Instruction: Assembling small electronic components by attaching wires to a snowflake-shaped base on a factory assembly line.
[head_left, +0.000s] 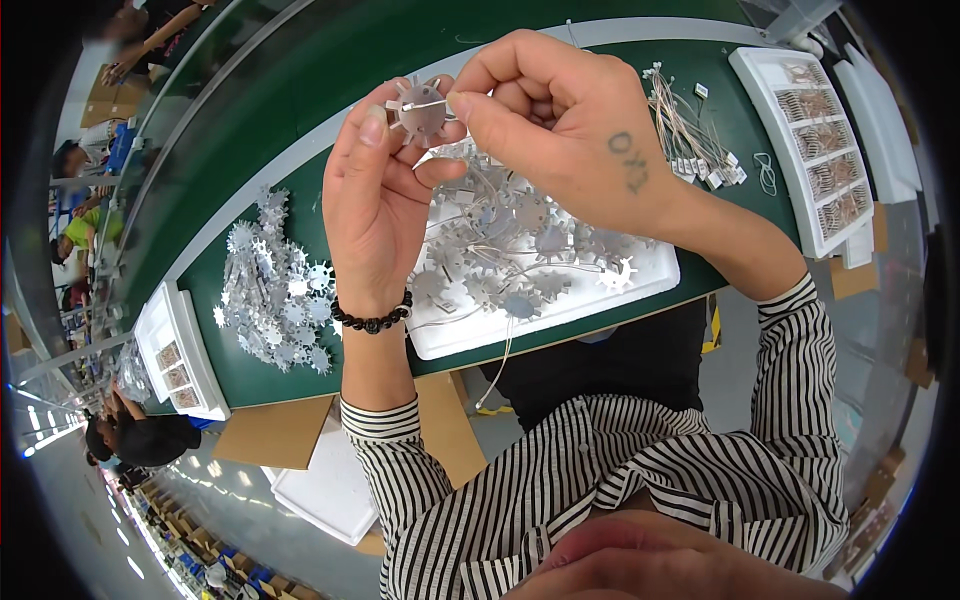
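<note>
My left hand [372,185], with a dark bead bracelet at its wrist, grips a silver star-toothed metal disc [424,118] up over the table's far part. My right hand [570,125] pinches a thin white strip [432,104] that lies across the disc's face; whether it is a wire or a connector I cannot tell. Beneath both hands a white foam tray [640,290] holds several similar discs [520,305] with thin wires attached. Left of my left forearm, loose toothed discs [275,300] lie heaped on the green table.
A bundle of wires with white connectors [700,165] lies to the right. Beyond it stands a compartmented white tray [820,150] of small parts. Another white tray [185,350] is at the left end. Cardboard flaps [275,435] jut below the table's near edge. Other people [150,435] work farther left.
</note>
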